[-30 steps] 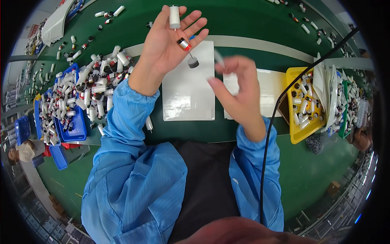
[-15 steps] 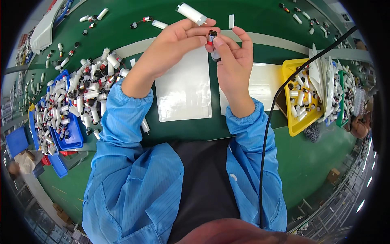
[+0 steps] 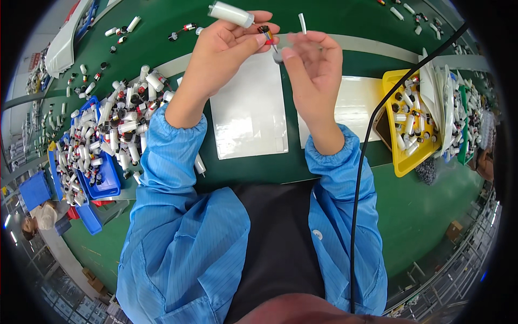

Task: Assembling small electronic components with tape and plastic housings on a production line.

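My left hand [image 3: 224, 51] is closed, with the black-and-red end of a small cylinder [image 3: 265, 31] pinched between thumb and fingers. A larger white tube with a translucent end [image 3: 231, 14] lies across the backs of the same hand's fingers. The cylinder tilts, its grey round end [image 3: 278, 56] beside the thumb of my right hand [image 3: 314, 75]. Motion blurs the right fingers, so their grip on the cylinder is unclear. A thin white strip [image 3: 302, 23] stands up at a right fingertip. Both hands are above the far edge of a white sheet [image 3: 251, 119].
Many white tubes and black-and-red pieces lie heaped [image 3: 129, 116] to my left, around blue trays [image 3: 110, 178]. At right stands a yellow tray [image 3: 402, 163] with similar parts. A second sheet [image 3: 356, 102] lies nearby. A black cable [image 3: 372, 121] crosses the right side.
The small cylinder has shifted left and tilted more. The white tube has moved left with my left hand. My right fingers have spread from the cylinder and blur; the strip has tilted.
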{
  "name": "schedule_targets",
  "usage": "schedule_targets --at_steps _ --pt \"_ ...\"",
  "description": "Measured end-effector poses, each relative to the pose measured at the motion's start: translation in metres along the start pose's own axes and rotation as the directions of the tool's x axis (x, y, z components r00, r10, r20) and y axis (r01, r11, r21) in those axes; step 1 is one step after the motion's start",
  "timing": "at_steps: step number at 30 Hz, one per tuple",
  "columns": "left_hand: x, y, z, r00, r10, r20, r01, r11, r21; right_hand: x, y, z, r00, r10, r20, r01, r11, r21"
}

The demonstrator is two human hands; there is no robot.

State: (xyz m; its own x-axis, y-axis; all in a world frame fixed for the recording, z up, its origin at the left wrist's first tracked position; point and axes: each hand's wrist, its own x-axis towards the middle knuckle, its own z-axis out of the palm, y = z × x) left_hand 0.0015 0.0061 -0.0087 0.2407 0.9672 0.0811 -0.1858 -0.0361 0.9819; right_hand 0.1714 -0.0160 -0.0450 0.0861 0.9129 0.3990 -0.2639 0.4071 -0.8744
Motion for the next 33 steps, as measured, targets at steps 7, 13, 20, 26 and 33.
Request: schedule_targets --at_steps 7,13,20,26,33 --pt "-0.004 0.002 -0.001 0.999 -0.012 0.051 0.006 0.993 0.115 0.01 -0.022 -0.011 0.984 0.165 0.063 -0.169 0.983 0.073" --pt "-0.004 -0.005 0.0 0.991 0.046 0.129 -0.063 0.989 0.133 0.017 -0.017 -0.015 0.92 0.341 0.193 -0.373 0.913 0.166" --pt "-0.005 -0.002 0.003 0.99 -0.005 0.143 -0.023 0.981 0.193 0.016 -0.014 -0.009 0.916 0.374 0.146 -0.391 0.912 0.12" --pt "-0.009 -0.002 0.0 0.988 0.046 0.15 -0.078 0.974 0.215 0.015 -0.014 -0.009 0.923 0.368 0.113 -0.378 0.922 0.086" --pt "-0.008 0.008 0.002 0.993 0.035 0.114 -0.06 0.973 0.222 0.014 -0.016 -0.009 0.938 0.327 0.119 -0.332 0.943 0.023"
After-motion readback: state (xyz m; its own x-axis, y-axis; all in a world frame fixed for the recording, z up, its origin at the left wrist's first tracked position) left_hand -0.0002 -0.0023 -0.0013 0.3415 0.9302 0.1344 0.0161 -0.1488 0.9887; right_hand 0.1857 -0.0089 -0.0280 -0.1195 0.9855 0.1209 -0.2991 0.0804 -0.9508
